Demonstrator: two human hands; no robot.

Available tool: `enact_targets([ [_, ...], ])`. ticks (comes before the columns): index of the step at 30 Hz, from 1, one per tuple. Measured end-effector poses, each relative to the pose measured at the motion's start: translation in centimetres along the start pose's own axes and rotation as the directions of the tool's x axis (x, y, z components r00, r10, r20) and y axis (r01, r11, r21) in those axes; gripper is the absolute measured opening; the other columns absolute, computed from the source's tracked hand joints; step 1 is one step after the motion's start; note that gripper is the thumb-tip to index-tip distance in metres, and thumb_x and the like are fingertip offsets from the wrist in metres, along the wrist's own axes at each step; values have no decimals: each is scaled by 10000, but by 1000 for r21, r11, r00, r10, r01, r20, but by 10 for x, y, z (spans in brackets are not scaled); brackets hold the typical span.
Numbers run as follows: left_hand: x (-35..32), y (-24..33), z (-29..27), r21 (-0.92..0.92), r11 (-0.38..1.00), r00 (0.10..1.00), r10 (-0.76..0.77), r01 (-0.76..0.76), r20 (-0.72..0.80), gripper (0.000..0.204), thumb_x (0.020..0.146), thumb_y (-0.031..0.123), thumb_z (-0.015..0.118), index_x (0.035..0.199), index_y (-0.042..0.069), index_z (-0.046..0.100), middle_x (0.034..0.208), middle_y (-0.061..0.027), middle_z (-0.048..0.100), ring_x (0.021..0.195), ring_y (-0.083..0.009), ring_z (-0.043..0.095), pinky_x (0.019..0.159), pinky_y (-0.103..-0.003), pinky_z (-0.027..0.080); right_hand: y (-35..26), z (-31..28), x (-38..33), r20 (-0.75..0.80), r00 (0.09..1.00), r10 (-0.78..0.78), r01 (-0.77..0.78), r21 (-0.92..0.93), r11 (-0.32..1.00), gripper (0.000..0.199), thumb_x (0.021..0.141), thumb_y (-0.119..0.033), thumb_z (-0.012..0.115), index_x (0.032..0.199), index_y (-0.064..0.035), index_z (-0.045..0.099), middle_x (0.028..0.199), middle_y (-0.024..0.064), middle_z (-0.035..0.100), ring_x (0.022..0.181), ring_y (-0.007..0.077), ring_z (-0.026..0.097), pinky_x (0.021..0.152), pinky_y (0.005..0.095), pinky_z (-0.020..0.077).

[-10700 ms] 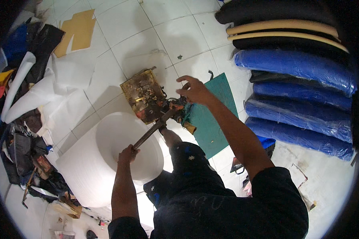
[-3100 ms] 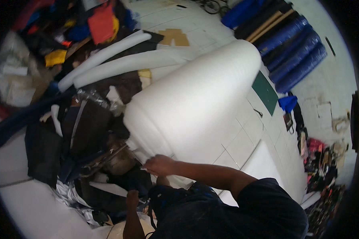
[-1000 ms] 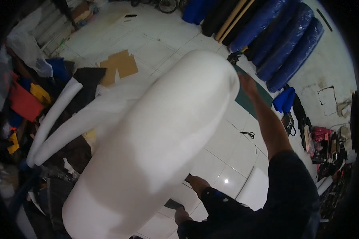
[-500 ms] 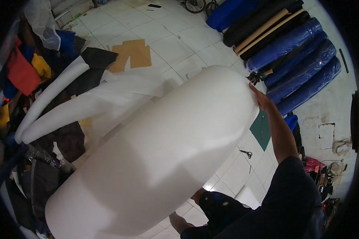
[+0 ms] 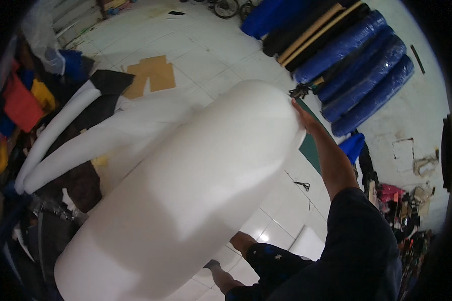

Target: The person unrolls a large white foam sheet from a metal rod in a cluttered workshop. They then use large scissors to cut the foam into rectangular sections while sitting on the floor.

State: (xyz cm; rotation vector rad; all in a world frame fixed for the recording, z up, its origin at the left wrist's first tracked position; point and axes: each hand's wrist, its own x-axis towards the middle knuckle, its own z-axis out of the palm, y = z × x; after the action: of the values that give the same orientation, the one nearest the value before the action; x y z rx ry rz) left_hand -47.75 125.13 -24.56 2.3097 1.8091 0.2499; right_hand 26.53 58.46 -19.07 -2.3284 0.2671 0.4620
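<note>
A big white roll (image 5: pixel 186 180), with a smooth, soft, foam-like surface, lies slantwise across the middle of the view, from the lower left to the upper right. At its upper right end my right hand (image 5: pixel 302 116) grips the rim, thumb along the edge. Its other fingers are partly hidden against the end of the roll. My left hand does not show; the roll covers much of the lower left. Black scissors (image 5: pixel 302 185) lie on the tiled floor to the right of the roll.
Blue plastic-wrapped rolls (image 5: pixel 369 83) lie at the upper right, beside black rolls. Loose white sheeting (image 5: pixel 110 128) and heaped fabric scraps (image 5: pixel 22 103) are on the left. Brown cardboard (image 5: pixel 153 75) lies beyond. A green sheet (image 5: pixel 311 153) is near my right forearm.
The whole view has shifted, so the floor items and wrapped rolls sit slightly further left. The roll's far end and my right hand appear further left too; the hand still grips the rim.
</note>
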Motion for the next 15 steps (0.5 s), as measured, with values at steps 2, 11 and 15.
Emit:
enact_targets([
  [2,-1,5,3,17,1000,1000,8,-8,-10,431,967,362,524,1142,-32,507,1023,-222,577,846,-317,574,717,-451,466,22,-15,10,25,992,123,-123,5,992,1125,757,-873,379,1489,-25,281,1516,256,277,1399,382,276,1142,501,194],
  [11,-72,-19,-76,605,791,764,445,-90,-468,439,965,385,537,1075,-40,544,933,-223,616,761,-314,592,651,-447,476,69,-23,38,9,992,129,-130,85,988,944,809,-818,404,1274,-8,537,1236,212,556,1150,319,535,971,460,428],
  [15,-194,147,-85,324,946,944,113,-7,-308,449,925,334,626,1203,-16,575,1158,-108,592,1050,-257,568,906,-371,474,183,-99,19,167,968,186,-142,-245,959,684,885,-701,447,813,-41,613,683,27,606,581,146,549,536,339,464],
])
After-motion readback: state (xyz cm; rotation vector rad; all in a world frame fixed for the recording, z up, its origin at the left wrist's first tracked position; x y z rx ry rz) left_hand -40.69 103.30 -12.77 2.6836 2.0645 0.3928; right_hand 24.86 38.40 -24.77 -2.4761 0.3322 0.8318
